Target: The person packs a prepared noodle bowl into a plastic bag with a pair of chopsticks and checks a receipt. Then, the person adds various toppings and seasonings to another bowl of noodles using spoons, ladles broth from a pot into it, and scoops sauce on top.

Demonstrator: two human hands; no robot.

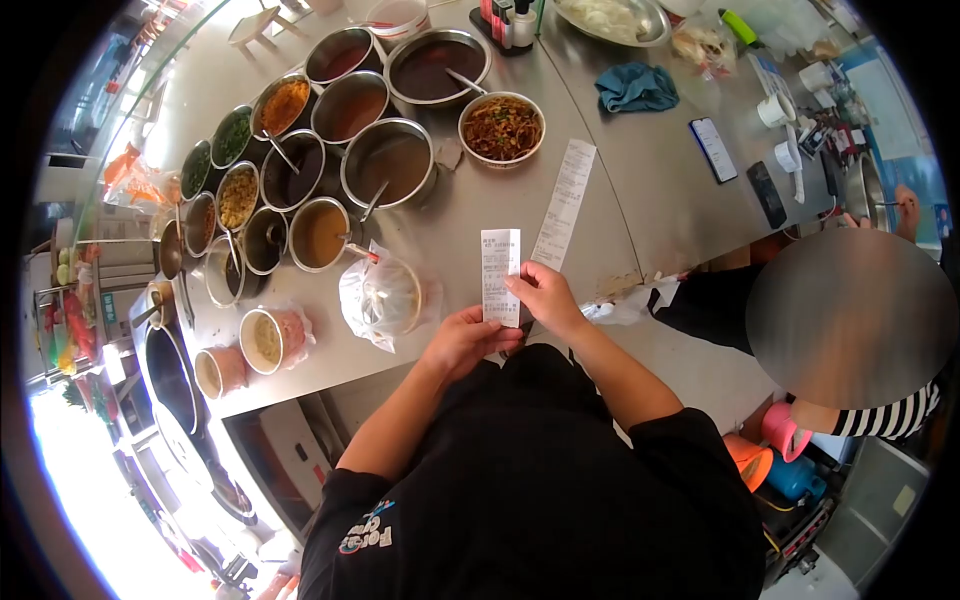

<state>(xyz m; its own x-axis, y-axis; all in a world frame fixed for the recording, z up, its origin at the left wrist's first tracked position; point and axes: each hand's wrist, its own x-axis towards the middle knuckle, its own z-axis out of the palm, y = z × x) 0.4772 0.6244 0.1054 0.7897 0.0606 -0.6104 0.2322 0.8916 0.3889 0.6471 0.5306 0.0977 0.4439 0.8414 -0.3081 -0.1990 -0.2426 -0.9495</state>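
Note:
A narrow printed paper receipt is held upright between my two hands, at the front edge of the metal counter. My left hand pinches its lower end from the left. On its right edge, my right hand grips it with the thumb on the printed face. A longer receipt lies flat on the counter just behind my right hand. Left of my hands stands a tied clear plastic bag with a container inside. Farther back is a bowl of noodle-like food with reddish topping.
Several metal pots of sauces and toppings crowd the counter's left side, some with ladles. A blue cloth, a phone and a steel basin lie to the right. Another person in a striped sleeve is at the right.

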